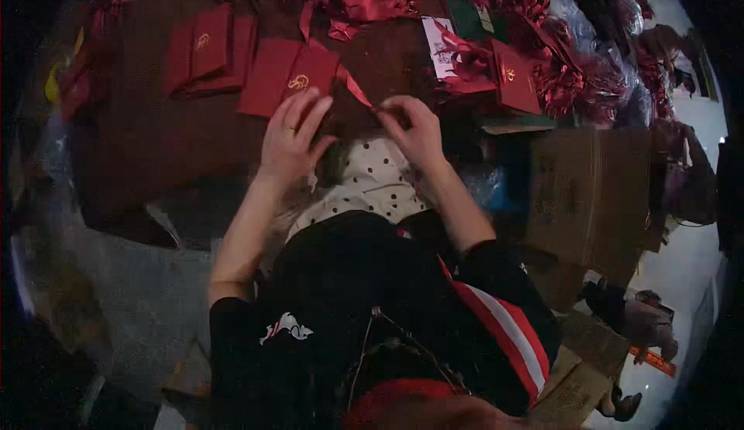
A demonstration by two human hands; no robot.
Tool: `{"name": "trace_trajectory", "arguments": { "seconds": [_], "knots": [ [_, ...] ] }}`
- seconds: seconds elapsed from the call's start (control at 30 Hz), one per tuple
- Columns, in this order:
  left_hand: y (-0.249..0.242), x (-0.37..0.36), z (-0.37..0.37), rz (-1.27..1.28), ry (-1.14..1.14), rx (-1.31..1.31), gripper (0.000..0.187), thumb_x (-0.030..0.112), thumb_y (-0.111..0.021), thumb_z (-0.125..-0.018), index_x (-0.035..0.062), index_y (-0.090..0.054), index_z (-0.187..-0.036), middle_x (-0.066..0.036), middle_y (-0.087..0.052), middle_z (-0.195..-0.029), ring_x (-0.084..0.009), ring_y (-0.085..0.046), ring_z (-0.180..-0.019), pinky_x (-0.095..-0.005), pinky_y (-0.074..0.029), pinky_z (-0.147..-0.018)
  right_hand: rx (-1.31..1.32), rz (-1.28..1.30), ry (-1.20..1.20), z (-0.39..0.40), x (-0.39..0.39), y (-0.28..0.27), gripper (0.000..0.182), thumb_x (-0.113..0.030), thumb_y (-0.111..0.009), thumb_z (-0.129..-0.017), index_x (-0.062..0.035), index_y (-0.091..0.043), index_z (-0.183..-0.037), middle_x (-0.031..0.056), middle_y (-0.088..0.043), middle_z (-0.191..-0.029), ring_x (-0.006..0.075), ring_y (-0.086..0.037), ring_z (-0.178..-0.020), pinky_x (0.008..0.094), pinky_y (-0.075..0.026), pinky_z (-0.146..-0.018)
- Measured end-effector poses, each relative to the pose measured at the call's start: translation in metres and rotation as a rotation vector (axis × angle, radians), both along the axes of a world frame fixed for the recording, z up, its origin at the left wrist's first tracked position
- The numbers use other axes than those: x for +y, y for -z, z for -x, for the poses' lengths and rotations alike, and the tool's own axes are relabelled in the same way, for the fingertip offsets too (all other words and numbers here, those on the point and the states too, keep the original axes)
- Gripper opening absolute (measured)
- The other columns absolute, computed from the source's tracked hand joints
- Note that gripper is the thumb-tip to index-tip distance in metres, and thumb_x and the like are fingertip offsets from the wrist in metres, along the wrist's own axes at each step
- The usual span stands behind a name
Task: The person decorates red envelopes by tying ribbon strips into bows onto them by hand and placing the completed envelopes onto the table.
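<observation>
A red box (267, 73) with a gold emblem lies flat on the dark brown table in front of me. A red ribbon (354, 87) runs from the box's right side down to my right hand (416, 129), whose thumb and forefinger are pinched on its end. My left hand (293, 134) is at the box's front edge, fingers stretched out and slightly apart, fingertips just below the emblem. More ribbon (306, 20) rises behind the box's far edge.
Other red boxes (209, 50) sit to the left. On the right are another red box (515, 77), a white card with a printed code (439, 46) and piles of red ribbons (554, 65). A cardboard carton (589, 189) stands beside me at the right.
</observation>
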State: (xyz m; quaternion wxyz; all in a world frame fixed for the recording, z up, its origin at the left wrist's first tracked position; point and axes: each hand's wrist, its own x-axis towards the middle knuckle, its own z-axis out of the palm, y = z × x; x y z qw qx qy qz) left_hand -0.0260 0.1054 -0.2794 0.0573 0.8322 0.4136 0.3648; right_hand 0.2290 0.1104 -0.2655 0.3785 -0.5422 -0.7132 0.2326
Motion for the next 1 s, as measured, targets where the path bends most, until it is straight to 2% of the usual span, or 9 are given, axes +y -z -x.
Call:
{"name": "trace_trajectory", "arguments": {
  "seconds": [0.07, 0.17, 0.27, 0.33, 0.47, 0.5, 0.63, 0.77, 1.0],
  "knots": [
    [-0.002, 0.002, -0.016, -0.004, 0.041, -0.048, 0.061, 0.008, -0.074, -0.075, 0.0157, -0.060, -0.134, -0.009, -0.055, -0.140, -0.0335, -0.054, -0.125, -0.0470, -0.047, -0.101, 0.265, 0.369, 0.037, 0.013, -0.013, -0.010, 0.019, -0.011, -0.077, -0.086, -0.0036, -0.063, -0.098, 0.0077, -0.068, -0.089, 0.0148, -0.067, -0.078, 0.0291, -0.054, -0.068],
    [0.023, 0.008, -0.028, 0.070, 0.043, 0.078, 0.040, 0.007, -0.063, -0.077, 0.0149, -0.069, -0.116, 0.002, -0.066, -0.126, -0.0253, -0.060, -0.118, -0.0410, -0.050, -0.093, 0.257, 0.259, -0.109, 0.015, -0.019, -0.001, 0.029, -0.007, -0.083, -0.080, -0.0025, -0.063, -0.100, 0.0040, -0.071, -0.090, 0.0063, -0.063, -0.079, 0.0245, -0.052, -0.067],
    [0.033, 0.015, -0.029, 0.104, 0.017, -0.106, 0.031, 0.010, -0.065, -0.078, 0.0137, -0.070, -0.108, 0.000, -0.069, -0.120, -0.0241, -0.065, -0.108, -0.0407, -0.052, -0.089, -0.169, -0.379, -0.051, -0.022, -0.008, -0.040, 0.032, -0.006, -0.086, -0.073, -0.0030, -0.068, -0.099, 0.0079, -0.070, -0.097, 0.0194, -0.067, -0.088, 0.0300, -0.053, -0.073],
    [0.034, 0.013, -0.031, 0.112, 0.019, -0.120, 0.029, 0.009, -0.070, -0.078, 0.0115, -0.069, -0.106, -0.001, -0.069, -0.119, -0.0249, -0.064, -0.108, -0.0408, -0.052, -0.089, -0.381, -0.533, 0.241, -0.073, 0.001, -0.065, 0.035, -0.012, -0.085, -0.074, -0.0085, -0.068, -0.104, 0.0093, -0.069, -0.109, 0.0284, -0.062, -0.104, 0.0404, -0.048, -0.090],
    [0.031, 0.013, -0.034, 0.058, -0.016, -0.131, 0.020, 0.017, -0.073, -0.081, 0.0095, -0.070, -0.099, -0.001, -0.069, -0.110, -0.0237, -0.064, -0.104, -0.0396, -0.050, -0.087, -0.732, -0.386, 0.230, -0.148, 0.002, -0.100, 0.061, -0.023, -0.083, -0.079, -0.0113, -0.059, -0.134, 0.0110, -0.057, -0.137, 0.0337, -0.056, -0.118, 0.0497, -0.041, -0.101],
    [0.032, 0.014, -0.034, 0.060, -0.019, -0.138, 0.020, 0.017, -0.073, -0.081, 0.0095, -0.070, -0.099, -0.001, -0.069, -0.110, -0.0237, -0.064, -0.104, -0.0396, -0.050, -0.087, -0.763, -0.353, 0.219, -0.157, 0.002, -0.100, 0.061, -0.027, -0.082, -0.082, -0.0135, -0.059, -0.136, 0.0116, -0.058, -0.139, 0.0315, -0.061, -0.113, 0.0474, -0.049, -0.092],
    [0.033, 0.013, -0.036, 0.033, -0.017, -0.140, 0.021, 0.016, -0.074, -0.081, 0.0085, -0.070, -0.099, -0.002, -0.068, -0.110, -0.0237, -0.063, -0.103, -0.0396, -0.051, -0.085, -0.575, 0.003, 0.378, -0.175, -0.001, -0.092, 0.048, -0.030, -0.079, -0.086, -0.0139, -0.067, -0.130, 0.0122, -0.069, -0.123, 0.0214, -0.073, -0.088, 0.0320, -0.057, -0.064],
    [0.035, 0.013, -0.035, 0.007, -0.017, -0.132, 0.022, 0.016, -0.075, -0.080, 0.0080, -0.070, -0.099, -0.002, -0.068, -0.111, -0.0241, -0.063, -0.102, -0.0400, -0.051, -0.085, -0.518, -0.059, 0.403, -0.182, -0.001, -0.080, 0.029, -0.026, -0.073, -0.092, -0.0113, -0.073, -0.117, 0.0090, -0.075, -0.110, 0.0201, -0.074, -0.089, 0.0326, -0.057, -0.072],
    [0.037, 0.012, -0.035, 0.004, -0.015, -0.121, 0.023, 0.016, -0.075, -0.081, 0.0078, -0.069, -0.101, -0.003, -0.068, -0.112, -0.0249, -0.063, -0.103, -0.0400, -0.051, -0.087, -0.553, -0.196, 0.522, -0.197, -0.001, -0.067, 0.026, -0.023, -0.065, -0.098, -0.0096, -0.073, -0.119, 0.0109, -0.075, -0.108, 0.0223, -0.074, -0.094, 0.0335, -0.057, -0.081]
  ]
}}
